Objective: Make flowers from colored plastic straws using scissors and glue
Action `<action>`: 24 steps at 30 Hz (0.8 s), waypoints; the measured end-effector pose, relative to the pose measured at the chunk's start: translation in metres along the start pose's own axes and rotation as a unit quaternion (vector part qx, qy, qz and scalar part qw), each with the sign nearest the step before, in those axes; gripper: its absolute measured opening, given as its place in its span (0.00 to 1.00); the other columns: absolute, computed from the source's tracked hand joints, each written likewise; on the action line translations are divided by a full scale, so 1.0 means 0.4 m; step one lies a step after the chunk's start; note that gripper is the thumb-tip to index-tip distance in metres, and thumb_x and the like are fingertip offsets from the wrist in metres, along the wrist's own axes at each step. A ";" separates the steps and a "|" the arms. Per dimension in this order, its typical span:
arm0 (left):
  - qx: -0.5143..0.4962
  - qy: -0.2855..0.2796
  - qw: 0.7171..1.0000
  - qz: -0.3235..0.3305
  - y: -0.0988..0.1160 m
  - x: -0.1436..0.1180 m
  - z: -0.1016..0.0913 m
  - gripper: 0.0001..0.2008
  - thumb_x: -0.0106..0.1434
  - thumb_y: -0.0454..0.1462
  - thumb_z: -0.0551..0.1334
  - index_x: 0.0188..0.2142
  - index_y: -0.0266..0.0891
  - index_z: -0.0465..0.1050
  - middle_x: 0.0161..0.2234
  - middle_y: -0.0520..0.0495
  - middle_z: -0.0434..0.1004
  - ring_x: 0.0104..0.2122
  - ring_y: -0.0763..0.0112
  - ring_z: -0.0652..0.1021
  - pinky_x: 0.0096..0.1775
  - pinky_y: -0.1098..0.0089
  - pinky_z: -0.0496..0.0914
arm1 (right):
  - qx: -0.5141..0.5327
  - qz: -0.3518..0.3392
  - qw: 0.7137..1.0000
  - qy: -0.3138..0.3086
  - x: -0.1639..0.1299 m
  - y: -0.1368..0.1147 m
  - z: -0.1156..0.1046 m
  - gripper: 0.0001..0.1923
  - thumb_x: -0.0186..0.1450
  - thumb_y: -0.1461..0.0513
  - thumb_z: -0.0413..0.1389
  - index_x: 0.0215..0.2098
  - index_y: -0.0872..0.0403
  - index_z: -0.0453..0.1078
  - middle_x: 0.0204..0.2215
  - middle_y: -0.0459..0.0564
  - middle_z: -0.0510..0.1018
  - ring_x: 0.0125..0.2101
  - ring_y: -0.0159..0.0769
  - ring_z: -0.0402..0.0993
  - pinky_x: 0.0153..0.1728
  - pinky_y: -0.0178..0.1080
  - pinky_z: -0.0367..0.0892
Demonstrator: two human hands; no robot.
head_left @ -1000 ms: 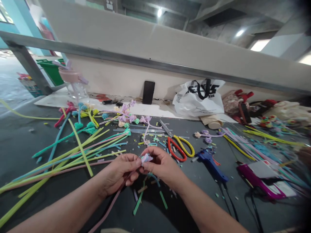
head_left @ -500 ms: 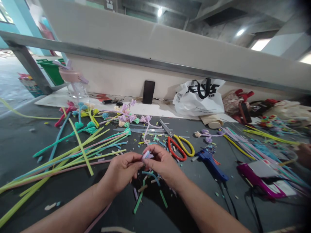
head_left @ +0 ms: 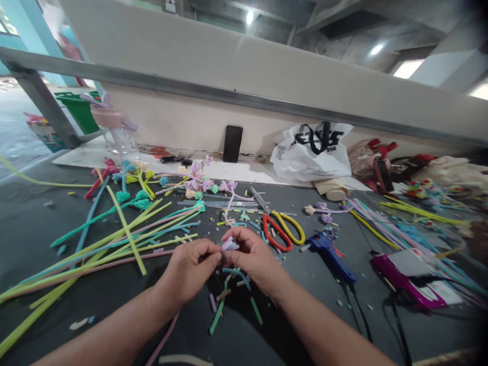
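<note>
Between my two hands, low over the dark table, is a small lilac pipe-cleaner flower (head_left: 230, 244) with a pale blue part. My right hand (head_left: 249, 256) pinches it from the right, fingers curled round it. From the other side my left hand (head_left: 192, 264) closes thumb and forefinger at its left end; the exact grip there is partly hidden. Cut green and blue pipe-cleaner pieces (head_left: 238, 274) lie on the table under my hands. Scissors (head_left: 284, 229) with one red and one yellow handle lie just beyond my right hand.
Long pipe cleaners (head_left: 114, 246) spread across the left. To the right are a blue glue gun (head_left: 333, 259) and a magenta device (head_left: 412, 282) with black cords. Along the back stand a phone (head_left: 232, 144), a white bag (head_left: 312, 152) and a pink-lidded bottle (head_left: 116, 127). Another person's hand (head_left: 480, 239) blurs at the far right.
My left fingers have shifted slightly left and the lilac flower has turned a little, showing more of its petals. The hands otherwise stay in place.
</note>
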State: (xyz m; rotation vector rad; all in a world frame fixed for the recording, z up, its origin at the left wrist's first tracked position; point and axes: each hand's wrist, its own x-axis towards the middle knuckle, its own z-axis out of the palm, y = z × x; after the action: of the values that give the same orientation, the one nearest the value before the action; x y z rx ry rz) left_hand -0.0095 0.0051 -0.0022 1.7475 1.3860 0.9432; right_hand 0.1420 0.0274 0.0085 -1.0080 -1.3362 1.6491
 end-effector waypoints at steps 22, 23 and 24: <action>0.094 0.002 0.989 0.117 -0.011 -0.003 0.007 0.10 0.58 0.34 0.55 0.26 0.39 0.74 0.23 0.50 0.75 0.25 0.74 0.73 0.29 0.75 0.62 | -0.096 -0.006 0.995 0.034 0.001 -0.002 0.004 0.06 0.49 0.66 0.54 0.26 0.54 0.61 0.18 0.38 0.63 0.19 0.25 0.62 0.22 0.31 0.61; 0.085 -0.001 0.991 0.107 -0.007 -0.002 0.007 0.10 0.58 0.35 0.55 0.25 0.39 0.74 0.23 0.50 0.74 0.25 0.74 0.73 0.29 0.75 0.62 | -0.091 -0.005 0.995 0.036 0.000 -0.004 0.005 0.06 0.49 0.66 0.54 0.26 0.54 0.61 0.18 0.38 0.63 0.19 0.25 0.62 0.22 0.31 0.61; 0.067 -0.003 0.994 0.091 -0.003 -0.001 0.007 0.10 0.57 0.35 0.55 0.24 0.39 0.73 0.22 0.51 0.74 0.24 0.74 0.72 0.29 0.75 0.62 | -0.083 -0.003 0.996 0.037 0.000 -0.006 0.005 0.07 0.49 0.66 0.55 0.26 0.54 0.60 0.19 0.38 0.63 0.19 0.25 0.62 0.22 0.31 0.61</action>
State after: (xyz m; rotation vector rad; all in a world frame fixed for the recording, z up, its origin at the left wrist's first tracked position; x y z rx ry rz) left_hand -0.0076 0.0047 -0.0046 2.0031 1.3299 0.9575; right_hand 0.1405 0.0270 0.0110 -1.1490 -1.4441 1.4996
